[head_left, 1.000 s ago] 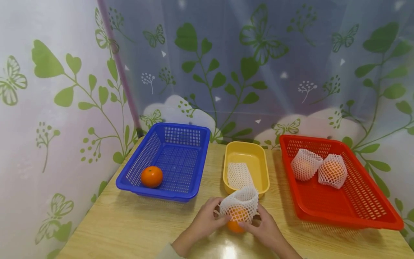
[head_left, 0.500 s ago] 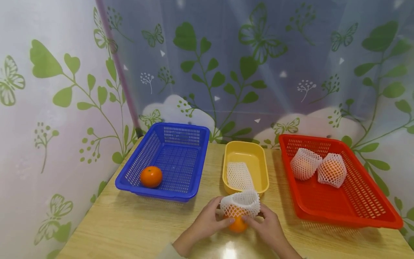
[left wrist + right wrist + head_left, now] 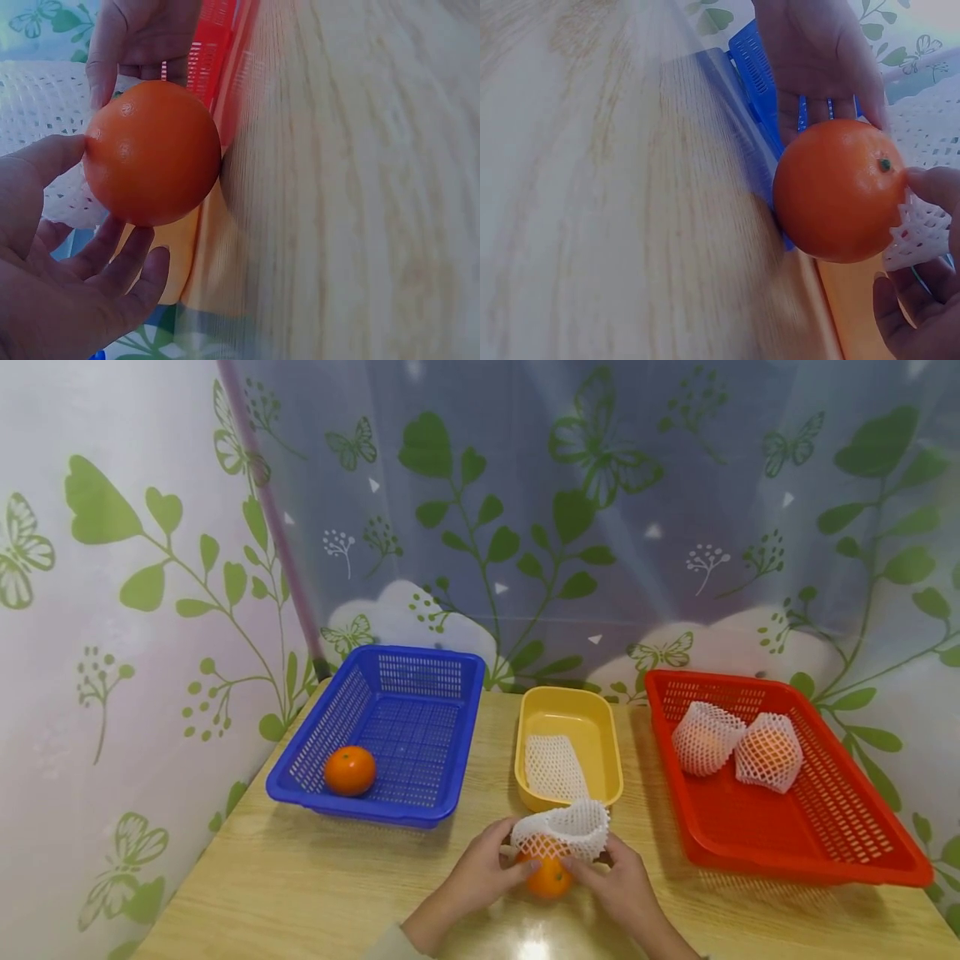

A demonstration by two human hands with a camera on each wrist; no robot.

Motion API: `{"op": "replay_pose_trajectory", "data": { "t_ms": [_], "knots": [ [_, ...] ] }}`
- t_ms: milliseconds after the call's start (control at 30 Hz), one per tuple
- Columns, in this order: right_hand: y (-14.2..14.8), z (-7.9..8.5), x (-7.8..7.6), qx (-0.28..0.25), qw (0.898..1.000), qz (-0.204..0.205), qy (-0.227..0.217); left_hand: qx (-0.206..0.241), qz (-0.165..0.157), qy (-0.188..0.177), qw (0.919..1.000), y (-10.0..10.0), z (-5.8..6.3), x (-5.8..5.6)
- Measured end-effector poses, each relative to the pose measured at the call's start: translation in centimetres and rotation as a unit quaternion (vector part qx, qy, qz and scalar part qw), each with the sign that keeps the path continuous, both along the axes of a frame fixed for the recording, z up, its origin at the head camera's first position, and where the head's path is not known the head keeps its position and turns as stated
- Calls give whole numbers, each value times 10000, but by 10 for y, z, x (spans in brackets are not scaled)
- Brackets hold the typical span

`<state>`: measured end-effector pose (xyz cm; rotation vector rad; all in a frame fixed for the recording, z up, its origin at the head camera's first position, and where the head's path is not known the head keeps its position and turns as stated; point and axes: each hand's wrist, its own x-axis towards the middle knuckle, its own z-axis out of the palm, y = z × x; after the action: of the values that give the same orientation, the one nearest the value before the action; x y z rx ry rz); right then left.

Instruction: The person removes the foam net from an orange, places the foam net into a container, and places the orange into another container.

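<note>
Head view: between five and six o'clock, the left hand (image 3: 483,867) and right hand (image 3: 624,878) together hold an orange (image 3: 550,880), partly inside white foam netting (image 3: 557,823). Left wrist: netting at nine o'clock. Right wrist: stem (image 3: 885,165) towards two.

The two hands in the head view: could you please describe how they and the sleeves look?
The left hand and the right hand are both bare, with no gloves, rings or bracelets visible. A plain, pale sleeve shows at the left forearm; at the right, too little shows to describe.
</note>
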<state>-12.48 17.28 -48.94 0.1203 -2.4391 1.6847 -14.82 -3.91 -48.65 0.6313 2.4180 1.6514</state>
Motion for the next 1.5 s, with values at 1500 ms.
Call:
{"op": "replay_pose_trajectory", "data": {
  "t_ms": [1500],
  "knots": [
    [1, 4, -10, 424, 9955, -21, 852, -658, -97, 136, 9977, 11, -3, 6]
  ]
}}
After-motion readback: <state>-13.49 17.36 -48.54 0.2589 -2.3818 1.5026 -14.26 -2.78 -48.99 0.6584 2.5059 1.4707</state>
